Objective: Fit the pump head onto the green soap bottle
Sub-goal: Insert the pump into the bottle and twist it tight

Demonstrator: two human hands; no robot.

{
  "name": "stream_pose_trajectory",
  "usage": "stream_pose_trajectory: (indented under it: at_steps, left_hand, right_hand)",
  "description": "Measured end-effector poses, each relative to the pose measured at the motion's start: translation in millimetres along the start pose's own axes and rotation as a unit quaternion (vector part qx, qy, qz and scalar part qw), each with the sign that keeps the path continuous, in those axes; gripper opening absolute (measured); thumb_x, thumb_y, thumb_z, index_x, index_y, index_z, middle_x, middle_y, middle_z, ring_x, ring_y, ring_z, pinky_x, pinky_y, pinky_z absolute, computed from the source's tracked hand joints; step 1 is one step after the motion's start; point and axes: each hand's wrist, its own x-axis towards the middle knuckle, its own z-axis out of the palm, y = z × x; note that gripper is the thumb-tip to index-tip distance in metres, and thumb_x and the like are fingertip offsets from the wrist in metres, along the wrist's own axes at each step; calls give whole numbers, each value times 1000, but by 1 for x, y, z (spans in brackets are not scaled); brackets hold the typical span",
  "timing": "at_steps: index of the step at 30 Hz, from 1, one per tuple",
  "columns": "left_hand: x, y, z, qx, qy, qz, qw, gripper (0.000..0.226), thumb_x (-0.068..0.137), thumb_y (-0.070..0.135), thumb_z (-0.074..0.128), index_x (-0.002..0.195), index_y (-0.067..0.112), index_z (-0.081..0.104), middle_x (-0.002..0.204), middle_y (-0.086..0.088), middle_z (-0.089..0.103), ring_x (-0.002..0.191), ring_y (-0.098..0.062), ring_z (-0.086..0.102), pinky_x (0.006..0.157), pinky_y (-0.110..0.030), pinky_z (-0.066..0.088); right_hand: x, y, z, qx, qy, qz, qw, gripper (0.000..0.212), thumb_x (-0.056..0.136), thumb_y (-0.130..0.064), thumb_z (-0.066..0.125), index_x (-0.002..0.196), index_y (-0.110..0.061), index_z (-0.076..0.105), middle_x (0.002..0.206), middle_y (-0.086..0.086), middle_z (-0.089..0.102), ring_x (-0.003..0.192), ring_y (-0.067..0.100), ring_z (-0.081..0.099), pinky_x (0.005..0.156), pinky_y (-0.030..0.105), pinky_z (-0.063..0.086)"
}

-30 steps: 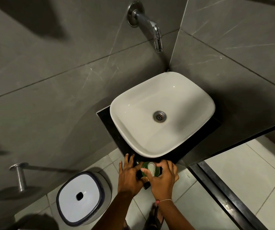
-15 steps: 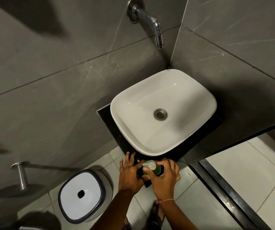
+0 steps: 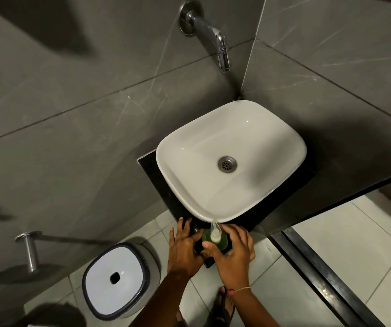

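The green soap bottle (image 3: 221, 241) stands on the near corner of the black counter (image 3: 153, 168), just in front of the sink. The white pump head (image 3: 215, 233) sits on top of the bottle, its nozzle pointing away from me at the sink rim. My right hand (image 3: 235, 254) wraps the bottle, thumb on the near side and fingers round the right side. To the left, my left hand (image 3: 185, 249) lies flat with fingers spread on the counter corner. Its index finger rests against the bottle's left side. The bottle's lower part is hidden by my hands.
A white basin (image 3: 231, 161) with a metal drain fills the counter, under a wall tap (image 3: 221, 50). A white-lidded bin (image 3: 116, 279) stands on the tiled floor at the left, below a metal wall peg (image 3: 30, 251). Grey tiled walls close in behind and right.
The pump head has turned, so its nozzle now points at the sink. My right hand's fingers have slid from over the top to the bottle's side. The left hand has barely moved.
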Motion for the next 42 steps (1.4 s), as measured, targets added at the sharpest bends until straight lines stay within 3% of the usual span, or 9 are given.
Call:
stream_pose_trajectory:
  at_steps: [4,8,14,20,23,26,31,37,42]
  left_hand:
    - [1,0,1,3,-4,2,1000,64,73,57,65,132,39,51,161,2,16,149,-19,-7,120,-45,-4]
    - [1,0,1,4,1,-3,1000,53,74,45,67,125,35,57,160,0,20,149,-20,-5,121,-47,0]
    - [-1,0,1,5,1,3,1000,58,75,57,61,130,38,53,160,3,17,149,-20,-6,120,-46,-3]
    - [0,1,-1,15,-6,-3,1000,52,75,49,68,124,36,58,160,2,19,149,-19,-6,122,-47,0]
    - [-1,3,-2,10,-8,-3,1000,57,75,52,65,130,38,54,160,2,19,149,-20,-6,122,-48,1]
    - [0,4,-3,15,-15,-5,1000,64,75,58,65,133,39,49,160,2,17,149,-21,-5,122,-48,-1]
    - [-1,3,-4,-1,-2,-4,1000,47,76,43,68,122,35,60,160,0,21,149,-20,-4,121,-45,-1]
    - [0,3,-4,3,-12,-1,1000,57,74,58,62,126,36,57,161,2,17,149,-20,-6,121,-48,-1]
    - [0,2,-2,9,-9,-1,1000,57,77,50,65,131,38,52,160,2,18,149,-20,-6,122,-47,-1]
  right_hand:
    - [1,-2,0,5,23,8,1000,40,57,-38,86,83,-51,59,109,-19,57,123,21,42,101,56,30]
    - [4,-12,9,-29,29,75,996,53,48,-46,87,81,-30,49,100,-8,53,113,25,46,93,51,34]
    - [-2,0,-1,13,11,5,1000,38,59,-49,75,90,-62,57,119,-21,56,130,19,36,108,53,26]
    - [4,-10,7,-49,18,72,996,49,48,-46,88,82,-29,57,105,-7,57,119,25,44,98,55,32]
    - [1,0,3,-35,2,14,999,48,59,-35,86,98,-46,61,120,-12,57,130,21,36,106,54,25]
    - [0,2,0,-28,7,0,1000,51,60,-21,82,91,-53,58,117,-21,55,133,21,35,107,57,20]
    - [3,-10,9,-28,28,74,996,46,51,-42,86,80,-32,52,100,-9,55,115,22,45,97,52,32]
    - [-2,1,-1,-18,8,-7,1000,34,66,-48,70,95,-60,56,120,-27,51,134,15,31,110,53,19]
    - [2,-9,6,-23,46,54,997,42,51,-44,86,76,-31,55,99,-13,57,117,22,45,97,55,32]
